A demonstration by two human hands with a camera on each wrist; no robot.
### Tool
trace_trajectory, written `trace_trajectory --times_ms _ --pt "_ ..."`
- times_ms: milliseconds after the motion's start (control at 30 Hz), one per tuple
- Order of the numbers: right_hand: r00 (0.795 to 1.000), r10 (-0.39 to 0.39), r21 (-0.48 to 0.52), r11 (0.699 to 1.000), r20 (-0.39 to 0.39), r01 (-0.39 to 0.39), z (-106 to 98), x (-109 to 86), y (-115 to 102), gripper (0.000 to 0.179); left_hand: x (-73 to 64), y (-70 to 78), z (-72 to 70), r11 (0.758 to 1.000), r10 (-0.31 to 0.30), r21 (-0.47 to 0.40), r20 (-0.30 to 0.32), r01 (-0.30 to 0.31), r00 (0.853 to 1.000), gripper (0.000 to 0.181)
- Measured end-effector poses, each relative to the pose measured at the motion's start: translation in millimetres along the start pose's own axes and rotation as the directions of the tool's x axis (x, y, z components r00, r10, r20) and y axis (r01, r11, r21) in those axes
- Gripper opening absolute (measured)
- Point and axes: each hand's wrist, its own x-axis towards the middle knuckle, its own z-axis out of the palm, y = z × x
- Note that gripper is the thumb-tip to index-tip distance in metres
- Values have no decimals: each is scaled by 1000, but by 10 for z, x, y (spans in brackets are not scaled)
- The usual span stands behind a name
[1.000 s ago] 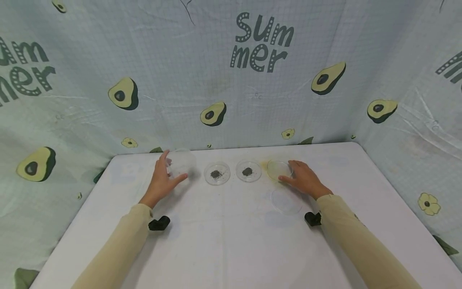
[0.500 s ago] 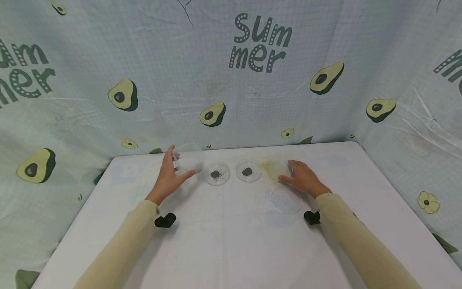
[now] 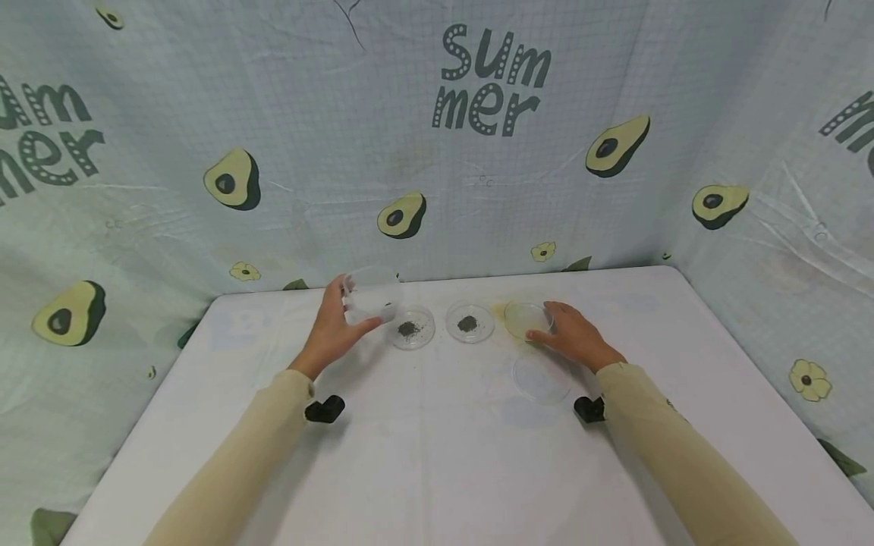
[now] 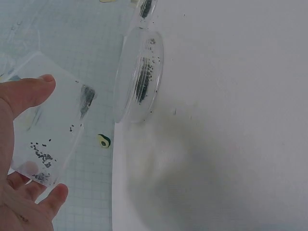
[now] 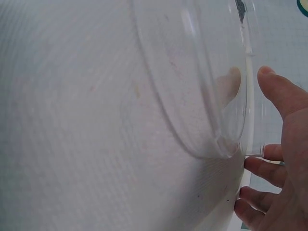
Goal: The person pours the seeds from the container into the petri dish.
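There are two hands, one left hand (image 3: 330,334) and one right hand (image 3: 575,335), with two beige sleeves (image 3: 235,447) and two black wrist pieces (image 3: 325,410), over one white table (image 3: 464,478). Clear round pieces number four, namely three dishes (image 3: 470,337) in a row and one flat disc (image 3: 542,381), along with one clear bag (image 4: 54,120) and two dark heaps of grains (image 3: 467,324) in two of the dishes. On the patterned cloth (image 3: 328,136), the head view shows six avocados (image 3: 232,180), three yellow flowers (image 3: 811,381), one whole "summer" print (image 3: 486,108) and two more prints of lettering cut off by the edges.
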Motion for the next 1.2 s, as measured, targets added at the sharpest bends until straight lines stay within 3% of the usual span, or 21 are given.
trace_trajectory --times_ms 667,1200 --pt "1000 -10 -3 1000 4 10 22 9 13 86 85 185 196 999 35 31 52 -36 998 96" --pt "1000 -6 4 1000 11 6 33 4 27 87 133 290 360 990 126 62 68 -130 990 94"
